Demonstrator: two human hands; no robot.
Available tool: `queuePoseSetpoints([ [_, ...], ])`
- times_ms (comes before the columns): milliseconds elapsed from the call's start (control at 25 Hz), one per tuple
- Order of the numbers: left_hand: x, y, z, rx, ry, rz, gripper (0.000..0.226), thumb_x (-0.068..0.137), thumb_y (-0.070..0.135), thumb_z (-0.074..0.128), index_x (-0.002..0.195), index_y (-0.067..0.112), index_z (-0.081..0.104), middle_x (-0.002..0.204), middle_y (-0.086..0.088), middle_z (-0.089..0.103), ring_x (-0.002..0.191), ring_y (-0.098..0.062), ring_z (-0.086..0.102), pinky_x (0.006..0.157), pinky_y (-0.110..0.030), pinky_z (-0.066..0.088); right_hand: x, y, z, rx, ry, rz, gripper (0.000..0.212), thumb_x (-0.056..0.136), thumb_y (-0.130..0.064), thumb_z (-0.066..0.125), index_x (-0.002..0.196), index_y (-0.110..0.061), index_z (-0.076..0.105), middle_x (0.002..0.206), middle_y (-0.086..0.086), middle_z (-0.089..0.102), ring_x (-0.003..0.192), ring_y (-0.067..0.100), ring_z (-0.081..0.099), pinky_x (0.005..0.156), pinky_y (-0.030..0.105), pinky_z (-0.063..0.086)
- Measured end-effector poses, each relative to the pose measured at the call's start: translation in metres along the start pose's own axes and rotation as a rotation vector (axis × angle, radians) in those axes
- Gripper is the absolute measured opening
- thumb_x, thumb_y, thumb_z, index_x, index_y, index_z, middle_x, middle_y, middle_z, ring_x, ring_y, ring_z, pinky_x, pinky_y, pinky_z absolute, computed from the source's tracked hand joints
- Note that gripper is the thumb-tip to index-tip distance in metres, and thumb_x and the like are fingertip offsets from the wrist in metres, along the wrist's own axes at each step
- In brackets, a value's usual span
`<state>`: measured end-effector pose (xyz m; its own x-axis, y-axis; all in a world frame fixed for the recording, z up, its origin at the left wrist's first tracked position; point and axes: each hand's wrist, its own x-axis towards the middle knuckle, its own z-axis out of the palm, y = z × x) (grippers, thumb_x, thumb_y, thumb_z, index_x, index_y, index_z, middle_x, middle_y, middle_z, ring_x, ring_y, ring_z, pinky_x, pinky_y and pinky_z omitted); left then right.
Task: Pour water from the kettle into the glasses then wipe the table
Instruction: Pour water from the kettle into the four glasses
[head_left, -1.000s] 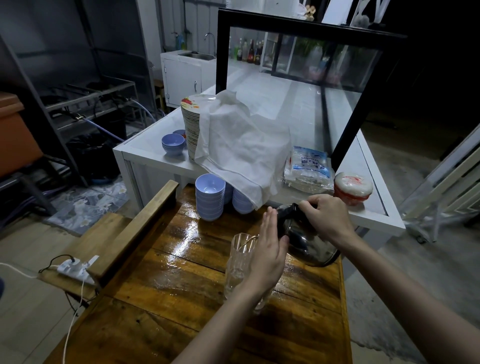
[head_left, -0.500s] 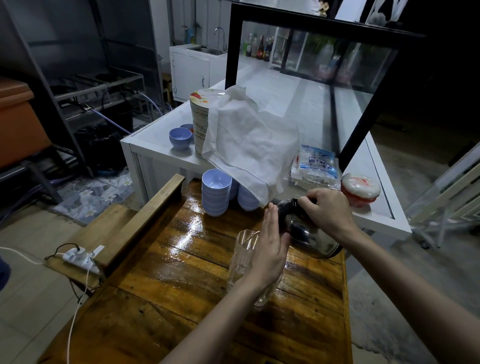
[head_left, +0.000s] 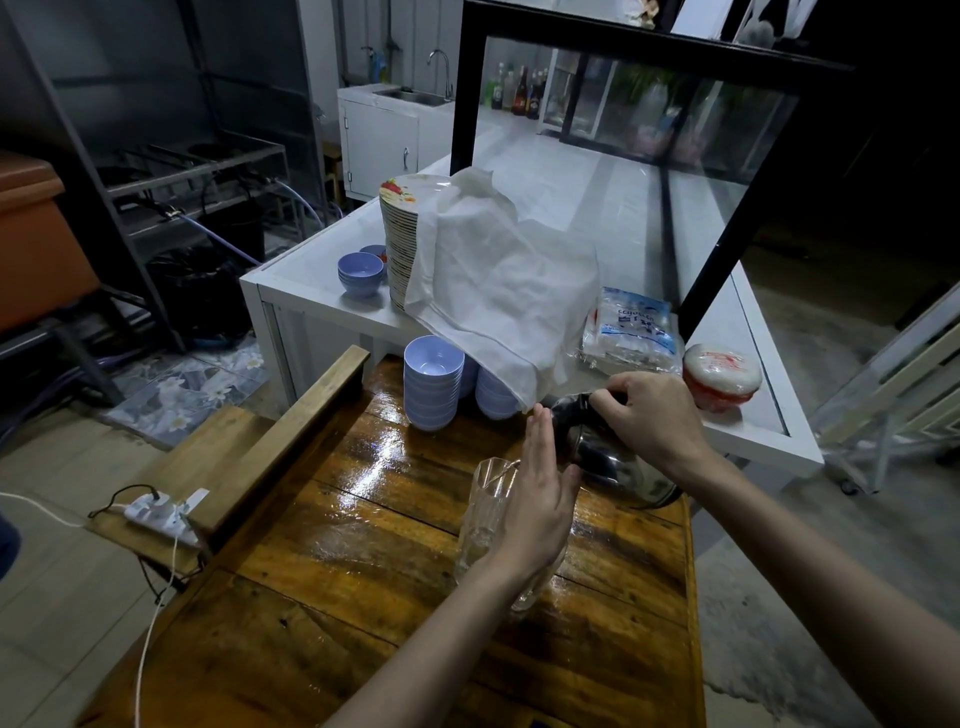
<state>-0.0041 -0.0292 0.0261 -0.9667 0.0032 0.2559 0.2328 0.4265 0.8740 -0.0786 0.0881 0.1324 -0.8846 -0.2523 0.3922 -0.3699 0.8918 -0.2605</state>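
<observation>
A dark shiny kettle (head_left: 613, 462) is tilted over the wet wooden table (head_left: 363, 519), its spout toward a tall clear glass (head_left: 485, 514). My right hand (head_left: 649, 421) grips the kettle's handle at the top. My left hand (head_left: 540, 499) wraps the right side of the glass, fingers straight and pointing up, close beside the kettle's body. A little liquid shows low in the glass. My left hand hides much of the glass.
Stacks of lilac bowls (head_left: 434, 382) stand at the table's far end. Behind is a white counter (head_left: 311, 280) with a plate stack (head_left: 400, 244) under a white cloth (head_left: 498, 280), a plastic packet (head_left: 631, 332) and a red-white tub (head_left: 722, 374). A power strip (head_left: 161, 514) lies at left.
The view has shifted slightly. Both hands, kettle and glass keep nearly the same pose, with the kettle still tilted at the glass.
</observation>
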Motion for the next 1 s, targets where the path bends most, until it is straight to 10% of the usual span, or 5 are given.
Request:
queuePoseSetpoints([
  [1000,-0.0071,-0.0007,0.0013,-0.038,0.005,-0.039,0.069,0.102,0.039,0.030,0.148,0.026,-0.020,0.157,0.010,-0.025,0.144,-0.001,-0.019,0.121,-0.031,0.002,0.0067,-0.0100,0.0053,-0.119,0.015,-0.155,0.043,0.083,-0.037,0.046,0.051,-0.011,0.060,0.048,0.007,0.057,0.052,0.025,0.053,0.078,0.037,0.039],
])
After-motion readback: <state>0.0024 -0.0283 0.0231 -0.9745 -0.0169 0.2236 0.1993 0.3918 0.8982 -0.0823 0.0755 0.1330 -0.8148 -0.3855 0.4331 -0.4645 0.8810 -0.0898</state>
